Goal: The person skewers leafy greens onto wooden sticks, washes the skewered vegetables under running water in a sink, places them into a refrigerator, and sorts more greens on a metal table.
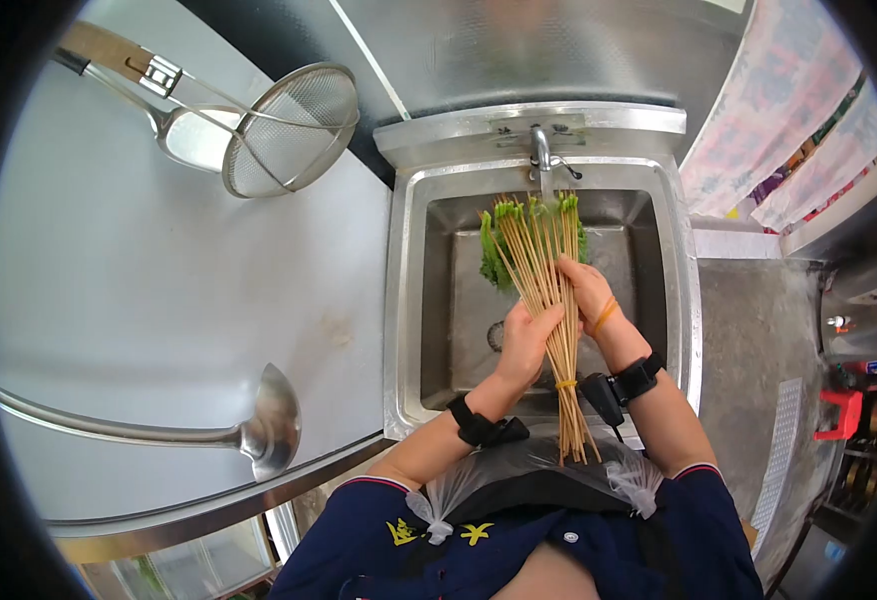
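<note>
A bundle of bamboo skewers (539,254) with green leafy vegetables (496,250) on its far end slants across the sink, the leaves under the tap. Water seems to run from the faucet (542,150) onto them. My left hand (532,338) is closed round the left side of the sticks, about midway along. Against their right side, slightly farther up, my right hand (587,290) grips the same bundle. A yellow band (566,384) ties the sticks near their bare lower ends, which point toward my body. Some fingers are hidden behind the sticks.
Around the bundle is a stainless steel sink (406,300) with a drain (497,335). On the metal counter (159,300) at left lie a mesh strainer (294,130), a metal spatula (197,135) and a ladle (271,425). A red stool (839,415) stands on the floor at right.
</note>
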`<state>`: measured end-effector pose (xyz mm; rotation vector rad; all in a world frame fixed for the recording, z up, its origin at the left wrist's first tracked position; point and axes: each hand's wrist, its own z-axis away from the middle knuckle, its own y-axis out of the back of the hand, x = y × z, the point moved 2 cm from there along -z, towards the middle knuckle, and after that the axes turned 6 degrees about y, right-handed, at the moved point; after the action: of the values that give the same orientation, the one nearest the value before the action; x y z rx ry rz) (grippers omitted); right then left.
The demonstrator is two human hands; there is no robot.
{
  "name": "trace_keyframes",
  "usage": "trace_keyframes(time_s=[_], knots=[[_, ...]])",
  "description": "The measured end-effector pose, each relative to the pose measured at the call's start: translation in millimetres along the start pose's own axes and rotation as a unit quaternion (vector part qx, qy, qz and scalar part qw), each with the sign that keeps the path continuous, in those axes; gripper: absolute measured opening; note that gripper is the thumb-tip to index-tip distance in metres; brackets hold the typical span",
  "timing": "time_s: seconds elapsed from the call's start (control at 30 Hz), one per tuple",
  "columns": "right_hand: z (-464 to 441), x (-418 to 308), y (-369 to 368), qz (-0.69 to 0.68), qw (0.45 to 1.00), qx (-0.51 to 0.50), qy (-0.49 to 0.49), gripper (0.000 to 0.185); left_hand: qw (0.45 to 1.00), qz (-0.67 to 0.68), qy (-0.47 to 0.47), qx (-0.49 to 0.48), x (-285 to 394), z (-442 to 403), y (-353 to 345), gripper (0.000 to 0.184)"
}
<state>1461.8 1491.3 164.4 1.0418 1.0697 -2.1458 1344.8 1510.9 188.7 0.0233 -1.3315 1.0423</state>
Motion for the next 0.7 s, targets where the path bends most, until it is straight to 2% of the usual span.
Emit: trace_keyframes(time_s=[0.07,0.3,0.37,0.6,0.7], knots=[[-9,10,-6,-0.047,0.999,-0.003,0.013,0.031,1.000,0.001,-0.006,0.012,1,2,5,0.020],[-9,13,-11,-0.041,0.999,-0.006,-0.001,0.028,0.999,-0.009,-0.024,0.039,4,8,13,0.018],[-6,8,-10,-0.054,0.998,0.035,0.004,0.027,0.999,-0.012,-0.027,0.037,4,7,12,0.018],[-15,19,9,0.027,0.994,0.075,0.080,0.053,0.999,0.001,-0.025,0.027,-1,2,2,0.017],[-7,10,0,-0.010,0.994,0.095,0.057,0.050,0.999,0.012,-0.032,0.032,0,3,1,0.017]])
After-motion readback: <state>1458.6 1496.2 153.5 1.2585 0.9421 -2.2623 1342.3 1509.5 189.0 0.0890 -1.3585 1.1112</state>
